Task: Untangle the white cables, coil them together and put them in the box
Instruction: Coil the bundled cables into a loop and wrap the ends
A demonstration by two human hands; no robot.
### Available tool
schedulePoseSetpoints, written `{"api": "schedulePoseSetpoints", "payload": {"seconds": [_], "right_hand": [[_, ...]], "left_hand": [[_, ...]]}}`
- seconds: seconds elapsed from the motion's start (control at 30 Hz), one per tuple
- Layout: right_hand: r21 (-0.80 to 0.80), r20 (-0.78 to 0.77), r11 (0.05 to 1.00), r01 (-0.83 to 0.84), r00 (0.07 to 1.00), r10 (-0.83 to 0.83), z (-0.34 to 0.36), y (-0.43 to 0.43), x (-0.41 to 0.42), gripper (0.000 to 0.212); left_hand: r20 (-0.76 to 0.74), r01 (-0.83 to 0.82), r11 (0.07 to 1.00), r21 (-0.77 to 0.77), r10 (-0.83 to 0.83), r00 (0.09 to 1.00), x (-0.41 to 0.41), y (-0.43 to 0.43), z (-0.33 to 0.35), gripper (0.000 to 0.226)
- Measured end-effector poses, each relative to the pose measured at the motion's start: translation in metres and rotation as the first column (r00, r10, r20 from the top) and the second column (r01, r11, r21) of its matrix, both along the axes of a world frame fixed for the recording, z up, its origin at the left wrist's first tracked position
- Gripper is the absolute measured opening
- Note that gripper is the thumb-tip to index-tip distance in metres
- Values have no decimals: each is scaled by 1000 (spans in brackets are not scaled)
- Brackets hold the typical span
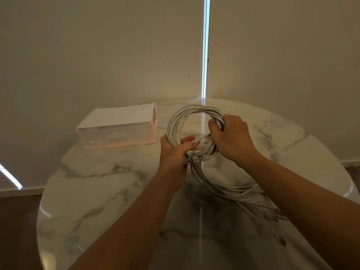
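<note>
Two hands on the cables (176,121), coil held upright above the table (109,184): left hand (173,152) grips the coil's lower-left with the plugs, right hand (231,137) grips its right side. Loose tails trail right across the table. Box (116,131) sits left of the coil, apart.

The white cables (174,123) are covered at the coil's 7 o'clock by the left hand (172,152) and at its 3 o'clock by the right hand (232,137), whose fingertips are hidden behind the strands. The loose tails are partly masked by the right forearm (292,182) toward 4 o'clock, and their plug types cannot be told. The inside of the box (116,138) is blurred by its cloudy wall. The worktop (93,191) and the left forearm (136,221) are cut off at 6 o'clock.
</note>
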State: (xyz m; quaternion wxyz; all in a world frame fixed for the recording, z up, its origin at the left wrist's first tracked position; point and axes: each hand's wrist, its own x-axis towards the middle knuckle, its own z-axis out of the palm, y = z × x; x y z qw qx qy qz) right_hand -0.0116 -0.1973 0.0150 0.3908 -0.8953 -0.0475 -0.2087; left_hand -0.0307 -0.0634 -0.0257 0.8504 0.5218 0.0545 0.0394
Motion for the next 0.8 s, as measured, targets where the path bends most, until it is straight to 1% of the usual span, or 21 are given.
{"api": "schedulePoseSetpoints", "payload": {"seconds": [0.03,0.07,0.13,0.17,0.23,0.33,0.4,0.47,0.57,0.63,0.73,0.8], "right_hand": [[14,-8,1000,-2,1000,2,0,0,-1,36],[20,-11,1000,-2,1000,3,0,0,-1,35],[15,-4,1000,6,1000,-6,1,0,-2,35],[9,2,1000,11,1000,-11,2,0,-2,35],[1,14,1000,23,1000,-23,2,0,-2,34],[-5,29,1000,30,999,-30,2,0,-2,34],[-8,39,1000,29,999,-29,1,1,-2,35],[-15,56,1000,26,998,-25,0,0,-2,32],[-20,84,1000,6,996,-5,-1,-2,-1,31],[-20,81,1000,-5,997,7,-1,-3,-2,29],[-23,83,1000,-5,997,7,-1,-3,-3,28],[-19,84,1000,-5,996,7,-1,-2,-3,28]], "left_hand": [[59,-45,998,48,43,997,0,1,-1,44],[111,-73,990,118,60,992,1,3,-2,44],[174,-114,959,259,70,982,2,8,-2,35],[196,-129,952,279,75,978,2,8,-2,30],[205,-129,963,238,80,976,1,7,-1,24],[147,-108,986,128,89,985,2,2,3,8],[103,-67,998,20,64,993,3,1,4,16],[89,-11,997,-80,18,996,2,3,7,21],[92,75,983,-165,-60,994,2,8,9,23],[83,94,984,-151,-82,993,2,12,10,22],[36,61,998,-28,-60,998,2,16,10,23],[8,33,999,1,-33,999,1,15,10,23]]}}
